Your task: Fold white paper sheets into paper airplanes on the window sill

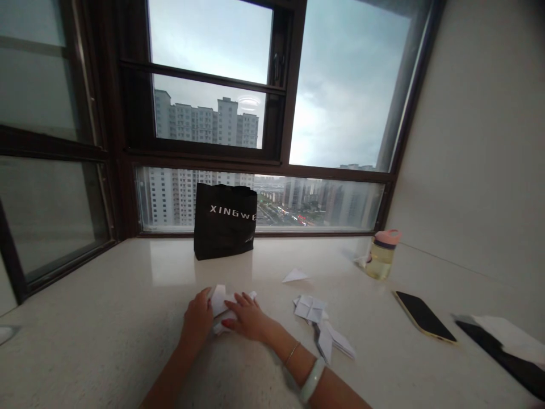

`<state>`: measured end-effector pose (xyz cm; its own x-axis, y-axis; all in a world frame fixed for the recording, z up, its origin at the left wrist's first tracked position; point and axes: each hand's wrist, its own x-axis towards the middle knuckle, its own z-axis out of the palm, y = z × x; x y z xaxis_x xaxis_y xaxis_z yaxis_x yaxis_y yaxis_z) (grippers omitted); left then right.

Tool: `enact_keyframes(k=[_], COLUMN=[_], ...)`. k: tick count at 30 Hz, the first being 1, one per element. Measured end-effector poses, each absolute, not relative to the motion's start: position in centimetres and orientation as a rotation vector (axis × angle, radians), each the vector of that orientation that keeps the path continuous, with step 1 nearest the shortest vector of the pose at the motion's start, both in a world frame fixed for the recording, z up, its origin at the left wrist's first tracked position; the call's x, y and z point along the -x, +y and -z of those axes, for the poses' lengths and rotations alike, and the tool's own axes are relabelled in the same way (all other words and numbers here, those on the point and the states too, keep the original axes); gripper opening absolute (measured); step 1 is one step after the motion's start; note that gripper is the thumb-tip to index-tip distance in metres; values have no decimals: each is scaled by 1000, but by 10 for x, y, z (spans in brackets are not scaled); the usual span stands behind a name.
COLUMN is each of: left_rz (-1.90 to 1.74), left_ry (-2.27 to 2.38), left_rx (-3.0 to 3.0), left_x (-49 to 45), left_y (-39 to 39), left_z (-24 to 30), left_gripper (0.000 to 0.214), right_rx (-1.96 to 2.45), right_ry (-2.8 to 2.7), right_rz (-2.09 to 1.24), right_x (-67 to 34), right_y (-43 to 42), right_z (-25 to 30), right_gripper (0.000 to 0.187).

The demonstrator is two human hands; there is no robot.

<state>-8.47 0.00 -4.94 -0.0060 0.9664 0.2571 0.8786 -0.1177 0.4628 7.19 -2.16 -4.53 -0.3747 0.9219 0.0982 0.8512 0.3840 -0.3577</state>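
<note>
Between my two hands is a piece of folded white paper, resting on or just above the pale countertop. My left hand grips its left side, the fingers curled against the edge. My right hand lies over the right part, thumb and fingers bent around it, hiding much of its shape. To the right of my hands lies a loose pile of folded white paper pieces, several overlapping. A small folded paper triangle sits apart, behind that pile.
A black bag stands upright behind my hands, near the window. Toward the right are a bottle with a pink lid and a phone lying flat. White tissue-like sheets rest on a black flat item at the right edge.
</note>
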Motion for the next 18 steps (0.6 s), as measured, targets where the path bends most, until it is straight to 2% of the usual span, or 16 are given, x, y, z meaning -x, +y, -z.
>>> enact_keyframes(k=[2,5,9,12,18], left_rz=[-932,-1004,-877,-753,-669], left_ry=[1977,1934,1876,1875,1781], left_rx=[-2074,-2077,-2123,-2163,-2178], left_x=[89,87,73,65,56], left_y=[2,3,-2,-7,-16], left_z=[49,52,60,63,62], left_gripper=[42,41,49,55,54], right_rx=[1498,1727,2270,2432,2150], right_ry=[-2328,-2094,-1593,-1553,-1930], right_rz=[-295,-93,160,138,94], right_x=[-76,-116,-202,-239,-175], right_y=[-37,-59,-82,-90,-75], right_z=[39,32,50,75,92], right_gripper=[58,59,63,61,55])
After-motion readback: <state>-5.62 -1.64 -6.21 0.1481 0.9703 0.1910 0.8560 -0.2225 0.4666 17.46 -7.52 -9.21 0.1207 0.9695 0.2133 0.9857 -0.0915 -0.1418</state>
